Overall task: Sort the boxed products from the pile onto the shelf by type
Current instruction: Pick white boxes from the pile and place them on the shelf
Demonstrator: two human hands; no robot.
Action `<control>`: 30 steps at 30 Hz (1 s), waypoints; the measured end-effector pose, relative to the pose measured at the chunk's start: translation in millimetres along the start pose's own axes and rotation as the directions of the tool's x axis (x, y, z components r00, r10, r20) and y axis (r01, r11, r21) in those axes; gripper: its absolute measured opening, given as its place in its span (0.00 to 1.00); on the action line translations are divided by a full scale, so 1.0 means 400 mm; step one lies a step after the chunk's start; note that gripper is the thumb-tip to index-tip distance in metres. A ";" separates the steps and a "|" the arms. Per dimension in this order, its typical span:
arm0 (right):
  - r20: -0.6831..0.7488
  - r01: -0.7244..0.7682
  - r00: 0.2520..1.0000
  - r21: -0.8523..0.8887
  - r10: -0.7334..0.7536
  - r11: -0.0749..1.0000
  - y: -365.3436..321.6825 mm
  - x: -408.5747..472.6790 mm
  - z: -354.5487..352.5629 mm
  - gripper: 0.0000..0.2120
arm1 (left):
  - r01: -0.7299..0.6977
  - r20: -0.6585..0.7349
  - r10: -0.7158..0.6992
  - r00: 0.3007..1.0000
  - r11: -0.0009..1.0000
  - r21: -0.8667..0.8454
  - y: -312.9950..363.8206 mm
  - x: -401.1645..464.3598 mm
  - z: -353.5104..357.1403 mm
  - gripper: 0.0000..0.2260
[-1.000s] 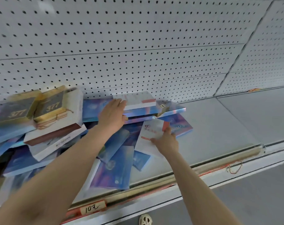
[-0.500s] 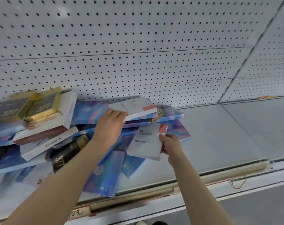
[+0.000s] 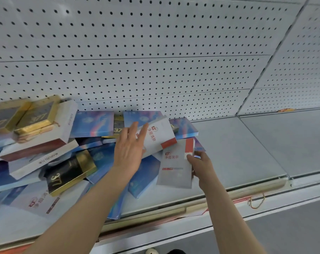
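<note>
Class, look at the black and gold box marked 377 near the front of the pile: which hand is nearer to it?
Left. The left hand hovers open just right of the 377 box; the right hand is farther right, holding a white box.

Pegboard (image 3: 155, 43) (white), orange cord (image 3: 256, 202)

Pile (image 3: 67, 154) on shelf (image 3: 247, 154), left

One camera only, worn on the person's head, looks forward and down from close range past both forearms at the grey metal shelf (image 3: 247, 154), with the white perforated back panel (image 3: 155, 52) beyond the hands.
</note>
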State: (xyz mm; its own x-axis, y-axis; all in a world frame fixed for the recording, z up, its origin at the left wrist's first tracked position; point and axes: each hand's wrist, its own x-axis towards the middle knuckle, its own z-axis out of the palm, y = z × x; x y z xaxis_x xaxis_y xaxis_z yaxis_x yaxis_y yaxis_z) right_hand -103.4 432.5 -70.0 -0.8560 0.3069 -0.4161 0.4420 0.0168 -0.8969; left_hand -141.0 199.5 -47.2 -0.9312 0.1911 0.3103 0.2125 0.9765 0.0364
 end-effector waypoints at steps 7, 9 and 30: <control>-0.034 0.007 0.999 0.026 -0.006 1.000 0.009 -0.041 -0.017 0.05 | 0.005 0.018 0.000 1.000 0.968 -0.250 0.005 0.035 -0.030 0.13; -0.110 0.029 0.994 0.015 -0.027 0.999 0.019 -0.064 -0.032 0.02 | 0.028 0.015 -0.024 1.000 0.930 -0.366 -0.002 0.013 -0.028 0.10; -0.576 0.251 0.814 0.469 0.078 0.846 0.245 -0.547 -0.338 0.05 | 0.495 0.530 0.247 0.811 0.191 -0.847 0.262 -0.243 -0.041 0.05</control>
State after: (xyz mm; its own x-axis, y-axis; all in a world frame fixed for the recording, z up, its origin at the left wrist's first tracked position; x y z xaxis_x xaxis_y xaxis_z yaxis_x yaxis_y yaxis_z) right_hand 163.5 495.7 -46.6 -0.5074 0.7993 -0.3220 0.0330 -0.3554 -0.9341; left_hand -23.5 281.7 -58.1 -0.8601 0.4488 -0.2425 -0.1696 0.1968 0.9657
